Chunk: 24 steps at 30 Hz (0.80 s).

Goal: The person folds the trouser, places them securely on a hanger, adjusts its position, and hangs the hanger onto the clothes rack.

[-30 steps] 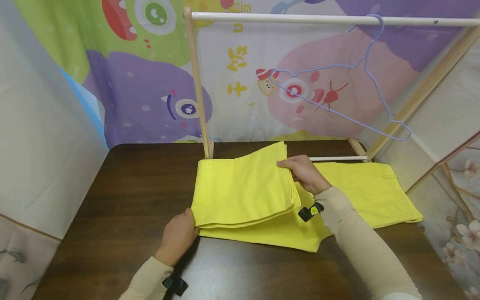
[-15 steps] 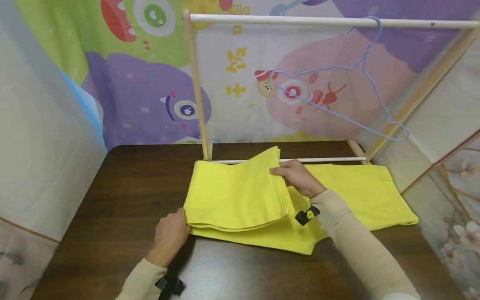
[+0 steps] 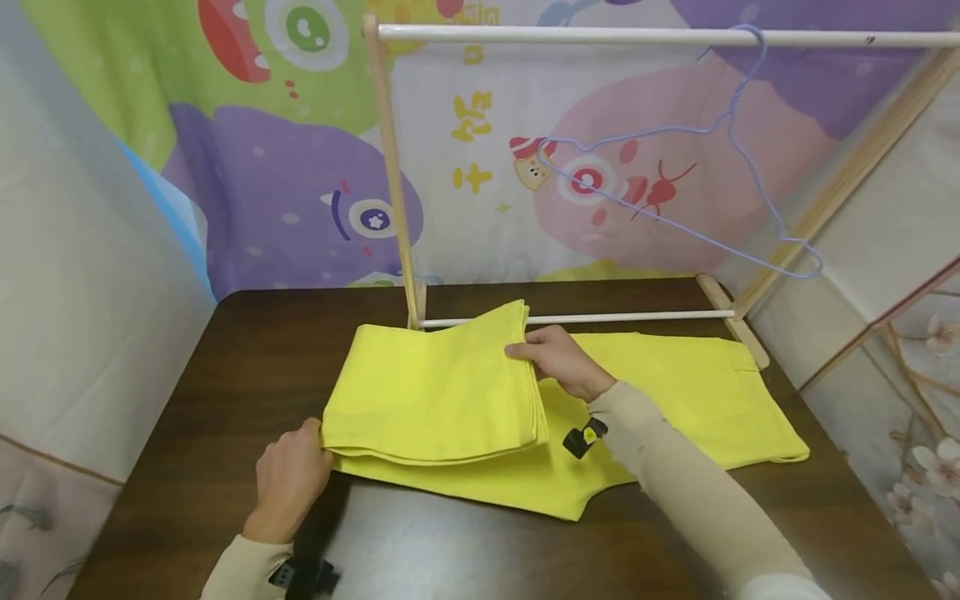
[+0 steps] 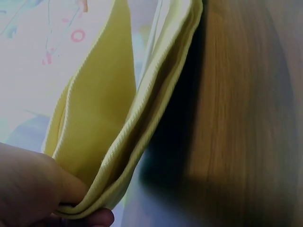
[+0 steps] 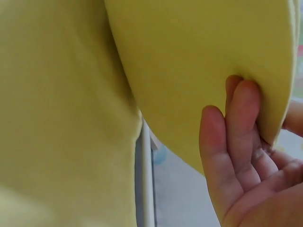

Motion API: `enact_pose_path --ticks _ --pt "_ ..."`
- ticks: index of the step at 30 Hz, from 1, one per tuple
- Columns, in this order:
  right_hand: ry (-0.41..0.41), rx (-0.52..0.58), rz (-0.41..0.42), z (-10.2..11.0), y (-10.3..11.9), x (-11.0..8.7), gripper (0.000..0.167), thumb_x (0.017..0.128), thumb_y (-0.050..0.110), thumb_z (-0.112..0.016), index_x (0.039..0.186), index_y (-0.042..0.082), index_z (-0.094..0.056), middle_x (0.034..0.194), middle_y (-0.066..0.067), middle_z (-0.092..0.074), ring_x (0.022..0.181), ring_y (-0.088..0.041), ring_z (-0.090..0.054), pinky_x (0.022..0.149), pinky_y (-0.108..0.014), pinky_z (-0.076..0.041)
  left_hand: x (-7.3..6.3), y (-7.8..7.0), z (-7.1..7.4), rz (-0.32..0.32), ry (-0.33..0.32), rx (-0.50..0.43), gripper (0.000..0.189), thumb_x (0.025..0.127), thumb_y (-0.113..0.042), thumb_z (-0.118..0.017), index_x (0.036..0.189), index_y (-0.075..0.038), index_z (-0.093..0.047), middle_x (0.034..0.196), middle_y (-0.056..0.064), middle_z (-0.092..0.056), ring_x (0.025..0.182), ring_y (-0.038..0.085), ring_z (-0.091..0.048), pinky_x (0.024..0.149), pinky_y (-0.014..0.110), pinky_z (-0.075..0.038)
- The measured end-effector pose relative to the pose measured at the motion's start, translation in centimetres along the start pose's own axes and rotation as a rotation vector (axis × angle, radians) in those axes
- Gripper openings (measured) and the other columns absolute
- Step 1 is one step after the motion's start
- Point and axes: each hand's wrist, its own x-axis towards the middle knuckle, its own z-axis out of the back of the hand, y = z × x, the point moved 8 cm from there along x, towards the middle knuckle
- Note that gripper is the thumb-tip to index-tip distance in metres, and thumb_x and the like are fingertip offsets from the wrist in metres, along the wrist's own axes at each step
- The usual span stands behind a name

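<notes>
Yellow trousers (image 3: 675,392) lie on the dark wooden table, their waist end at the right and the leg part folded back over itself at the left. My left hand (image 3: 292,475) pinches the front left corner of the fold; in the left wrist view its thumb and fingers (image 4: 102,217) hold the stacked cloth edges. At the folded-over end, my right hand (image 3: 562,360) pinches the raised layers, thumb on top. The right wrist view shows several fingers (image 5: 244,123) of it against the underside of the cloth. That upper flap stands slightly off the layer below.
Behind the trousers stands a wooden clothes rack (image 3: 392,158) with a white top rail (image 3: 570,35) and a lower bar (image 3: 637,317). A blue wire hanger (image 3: 667,132) hangs from the rail. Patterned cloth covers the back wall.
Both hands have moved left, and the whole pair of trousers has slid left with them. More of the rack's lower bar and right foot now shows. Both grips stay the same.
</notes>
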Motion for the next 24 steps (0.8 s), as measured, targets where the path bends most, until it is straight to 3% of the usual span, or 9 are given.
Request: enact_pose_path --ticks 9,15,20,24 --pt "-0.003 0.016 0.001 -3.8 0.2 0.9 0.051 0.095 0.021 -0.063 0.057 0.015 -0.029 0.048 0.005 -0.026 0.043 -0.012 -0.028 0.055 -0.033 -0.048 0.0 4.3 0.7 0.076 0.026 -0.008 0.026 0.083 -0.002 -0.049 0.105 0.006 -0.061 0.075 0.024 -0.063 0.052 0.032 -0.052 0.044 0.043 -0.037" --pt "0.023 -0.001 -0.013 -6.5 0.7 1.5 0.05 0.095 0.02 -0.063 0.055 0.015 -0.033 0.045 0.003 -0.035 0.041 -0.015 -0.044 0.061 -0.048 -0.056 0.1 7.6 1.0 0.151 0.079 0.013 0.034 0.083 -0.004 -0.05 0.113 0.008 -0.059 0.088 0.03 -0.065 0.06 0.036 -0.057 0.049 0.047 -0.041" --pt "0.033 -0.003 -0.027 -7.4 1.0 1.4 0.047 0.095 0.021 -0.063 0.056 0.014 -0.037 0.045 0.002 -0.039 0.042 -0.014 -0.049 0.064 -0.05 -0.057 0.3 8.6 0.2 0.161 0.143 0.025 0.04 0.084 -0.005 -0.049 0.12 0.009 -0.056 0.101 0.035 -0.064 0.069 0.042 -0.061 0.056 0.052 -0.046" --pt "0.024 0.0 -0.018 -7.1 1.3 1.2 0.048 0.094 0.021 -0.064 0.056 0.014 -0.035 0.045 0.003 -0.037 0.042 -0.013 -0.048 0.061 -0.046 -0.057 0.2 8.7 -0.1 0.16 0.149 0.022 0.041 0.083 -0.005 -0.05 0.121 0.009 -0.056 0.104 0.035 -0.064 0.071 0.043 -0.061 0.058 0.053 -0.047"
